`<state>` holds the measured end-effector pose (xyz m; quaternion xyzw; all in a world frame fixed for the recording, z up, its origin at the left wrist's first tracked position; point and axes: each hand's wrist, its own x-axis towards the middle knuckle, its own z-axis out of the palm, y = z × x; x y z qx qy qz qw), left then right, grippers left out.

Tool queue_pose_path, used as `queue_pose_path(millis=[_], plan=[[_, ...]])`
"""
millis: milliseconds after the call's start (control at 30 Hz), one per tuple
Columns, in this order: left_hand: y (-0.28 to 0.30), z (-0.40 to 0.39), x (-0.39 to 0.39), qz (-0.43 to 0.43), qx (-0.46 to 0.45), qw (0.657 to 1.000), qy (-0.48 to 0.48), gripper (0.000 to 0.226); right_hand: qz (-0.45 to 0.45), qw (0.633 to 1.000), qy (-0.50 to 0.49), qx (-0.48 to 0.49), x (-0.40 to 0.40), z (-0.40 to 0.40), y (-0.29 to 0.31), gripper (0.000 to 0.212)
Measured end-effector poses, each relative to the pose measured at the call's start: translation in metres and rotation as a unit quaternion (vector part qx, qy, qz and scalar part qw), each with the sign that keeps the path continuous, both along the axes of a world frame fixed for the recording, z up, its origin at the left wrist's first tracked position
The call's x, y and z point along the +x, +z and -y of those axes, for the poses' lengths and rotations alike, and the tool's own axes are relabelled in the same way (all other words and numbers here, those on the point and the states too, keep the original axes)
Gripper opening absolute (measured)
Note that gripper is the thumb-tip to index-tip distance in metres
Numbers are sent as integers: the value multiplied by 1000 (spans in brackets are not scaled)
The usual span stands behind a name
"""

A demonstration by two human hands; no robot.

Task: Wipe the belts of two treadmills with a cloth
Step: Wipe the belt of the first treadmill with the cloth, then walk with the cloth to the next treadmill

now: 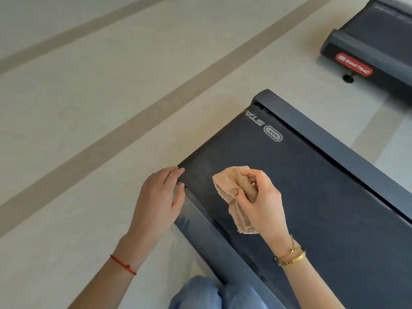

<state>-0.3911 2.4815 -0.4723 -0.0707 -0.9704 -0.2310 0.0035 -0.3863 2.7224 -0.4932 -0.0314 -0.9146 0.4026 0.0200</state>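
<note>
Tan cloth (231, 192), bunched, pinched in the right hand (260, 201) on the near treadmill belt (312, 197)
Cloth sits near the belt's rear end and left edge; dark belt lies bare toward the logo and right rail (334, 148); left hand (160, 197), fingers loosely spread, rests on the left rear corner; second treadmill (370, 47) well apart, pale floor (89, 108) between
</note>
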Motion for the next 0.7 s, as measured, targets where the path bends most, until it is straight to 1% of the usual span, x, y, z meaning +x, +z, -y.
queue_pose_path(millis=[167,300,467,600,700], plan=[[115,33,22,-9,8,998,55,33,-18,999,29,-6,1,26,110,34],[213,51,50,2,-2,997,80,32,-38,998,49,-3,10,44,207,36],[328,69,92,15,-11,993,119,31,-33,997,66,-19,35,59,316,38],[396,77,127,26,-9,987,155,31,-29,995,89,-29,58,61,376,37],[428,80,155,39,3,982,187,32,-34,993,105,-36,75,57,407,37]])
